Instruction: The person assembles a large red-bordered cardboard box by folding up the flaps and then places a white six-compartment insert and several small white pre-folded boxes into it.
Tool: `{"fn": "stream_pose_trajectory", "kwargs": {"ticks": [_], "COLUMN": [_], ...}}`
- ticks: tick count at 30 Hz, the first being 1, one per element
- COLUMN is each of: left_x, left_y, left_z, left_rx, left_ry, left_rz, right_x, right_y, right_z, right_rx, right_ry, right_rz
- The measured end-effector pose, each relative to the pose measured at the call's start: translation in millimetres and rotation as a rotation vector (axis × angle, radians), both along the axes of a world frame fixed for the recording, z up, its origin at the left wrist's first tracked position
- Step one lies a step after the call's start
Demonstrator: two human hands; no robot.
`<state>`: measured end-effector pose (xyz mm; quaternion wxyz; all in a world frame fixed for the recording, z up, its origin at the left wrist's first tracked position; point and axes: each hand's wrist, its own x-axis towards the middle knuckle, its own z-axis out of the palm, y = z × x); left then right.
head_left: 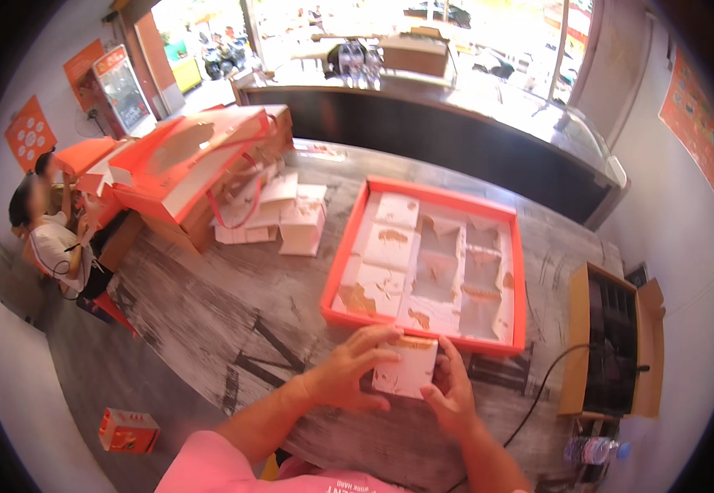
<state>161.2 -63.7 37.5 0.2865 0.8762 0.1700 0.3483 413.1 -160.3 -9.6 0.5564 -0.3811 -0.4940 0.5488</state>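
Observation:
Near the table's front edge, a small white square box (pixel 406 374) with gold print is held between my two hands. My left hand (pixel 344 368) has its fingers on the box's far left side, with the thumb low beside it. My right hand (pixel 453 390) grips the right side, its thumb at the near corner. Just beyond lies a large shallow orange-red box (pixel 520 283), open at the top. White small boxes (pixel 387 242) with gold patterns fill its left part. White dividers (pixel 460 261) form compartments on the right, where greyish bottoms show.
Folded white cartons (pixel 301 220) lie left of the large box, beside stacked red-and-white boxes (pixel 196 160) with ribbons. On the right stand an open brown carton (pixel 575 361) with black contents, a cable and a plastic bottle (pixel 591 450). Two people (pixel 57 238) work at the far left.

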Motion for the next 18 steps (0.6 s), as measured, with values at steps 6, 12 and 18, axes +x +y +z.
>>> {"fn": "stream_pose_trajectory", "kwargs": {"ticks": [6,12,18], "left_x": [-2.8,1.2,-0.5], "left_y": [0.7,1.3,1.2], "left_z": [-10.5,-5.8,-2.5], "left_rx": [-0.011,-0.001,0.016], "left_ry": [0.007,0.002,-0.018], "left_rz": [0.044,0.056,0.068], "right_x": [-1.1,1.1,6.8], "right_y": [4.8,-0.8,-0.3], "right_z": [-1.3,14.3,2.7], "right_rx": [-0.05,-0.024,0.15], "right_ry": [0.002,-0.075,-0.24], "right_rz": [-0.005,-0.004,-0.017]}}
